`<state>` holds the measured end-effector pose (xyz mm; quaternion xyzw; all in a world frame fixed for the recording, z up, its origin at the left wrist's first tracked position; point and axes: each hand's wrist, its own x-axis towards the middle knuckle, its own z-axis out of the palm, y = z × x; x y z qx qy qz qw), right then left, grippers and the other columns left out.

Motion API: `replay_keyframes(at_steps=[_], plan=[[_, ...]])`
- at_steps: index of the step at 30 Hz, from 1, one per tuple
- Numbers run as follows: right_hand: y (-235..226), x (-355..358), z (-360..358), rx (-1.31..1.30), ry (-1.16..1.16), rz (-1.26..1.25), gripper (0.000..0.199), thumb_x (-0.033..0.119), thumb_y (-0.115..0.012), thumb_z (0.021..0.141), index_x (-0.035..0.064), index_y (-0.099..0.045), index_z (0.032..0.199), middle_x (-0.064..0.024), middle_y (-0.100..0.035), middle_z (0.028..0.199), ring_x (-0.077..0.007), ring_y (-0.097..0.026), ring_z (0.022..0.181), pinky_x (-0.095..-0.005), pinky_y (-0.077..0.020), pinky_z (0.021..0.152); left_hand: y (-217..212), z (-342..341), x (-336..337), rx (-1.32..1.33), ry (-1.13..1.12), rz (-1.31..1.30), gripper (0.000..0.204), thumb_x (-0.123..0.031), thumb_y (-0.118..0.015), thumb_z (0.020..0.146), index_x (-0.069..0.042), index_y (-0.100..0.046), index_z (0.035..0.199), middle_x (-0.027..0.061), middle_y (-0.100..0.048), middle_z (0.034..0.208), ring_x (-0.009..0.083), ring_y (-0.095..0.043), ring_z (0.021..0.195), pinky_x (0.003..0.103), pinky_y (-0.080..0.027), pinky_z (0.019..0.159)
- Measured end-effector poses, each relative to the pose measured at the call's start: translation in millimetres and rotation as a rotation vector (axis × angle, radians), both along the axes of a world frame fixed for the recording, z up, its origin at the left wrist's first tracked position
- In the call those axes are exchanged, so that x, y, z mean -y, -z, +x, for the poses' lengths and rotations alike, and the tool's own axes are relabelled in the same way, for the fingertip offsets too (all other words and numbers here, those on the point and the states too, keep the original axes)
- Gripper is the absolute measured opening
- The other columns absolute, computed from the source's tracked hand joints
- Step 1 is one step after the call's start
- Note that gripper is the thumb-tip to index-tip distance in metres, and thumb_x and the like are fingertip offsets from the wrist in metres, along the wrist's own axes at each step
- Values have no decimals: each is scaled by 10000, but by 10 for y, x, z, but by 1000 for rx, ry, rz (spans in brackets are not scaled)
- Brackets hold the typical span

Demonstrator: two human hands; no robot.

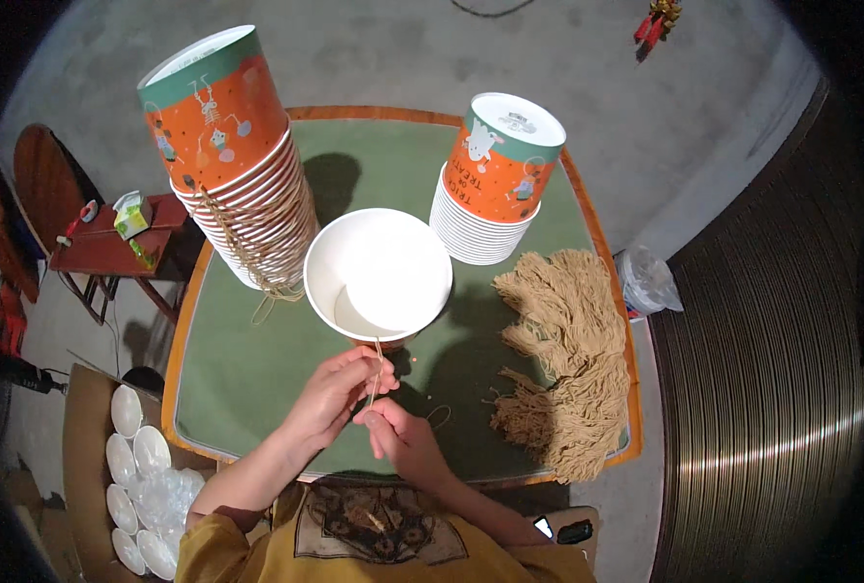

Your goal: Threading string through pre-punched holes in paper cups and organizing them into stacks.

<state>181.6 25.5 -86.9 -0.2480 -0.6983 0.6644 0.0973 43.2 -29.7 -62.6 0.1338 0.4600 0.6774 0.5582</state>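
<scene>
A white-lined paper bucket [330,262] stands mouth up near the table's middle. Just in front of its rim, my left hand [330,394] pinches a thin beige cord [376,384] that rises toward the bucket's edge. Lower and to the right, my right hand [405,442] has its fingers closed on the cord's lower part. Whether the cord passes through the bucket wall is hidden at this angle. A loose cord end [440,418] curls on the cloth beside my right hand.
A tall leaning stack of upside-down orange and green buckets [223,126], with cords hanging on its side, stands left. A shorter stack [500,180] stands right, behind a pile of beige cords [573,379]. A cardboard box [87,428] of white buckets sits left below the green-covered table [228,379].
</scene>
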Motion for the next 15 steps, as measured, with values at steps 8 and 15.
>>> replay_keyframes(at_steps=[8,15], plan=[[7,60,56,49,-51,241,238,238,-470,982,53,-612,1029,-109,-591,741,-236,-607,688,-351,-484,634,-87,-27,-82,30,-169,2,151,-152,-543,924,-17,-593,970,45,-630,854,152,-617,805,285,-509,799],[58,88,94,-54,10,357,197,195,-478,980,55,-615,1007,-72,-542,617,-157,-565,551,-311,-454,540,-263,-130,-106,85,-183,-99,150,-169,-561,919,-31,-611,949,33,-639,863,140,-627,777,267,-516,765]])
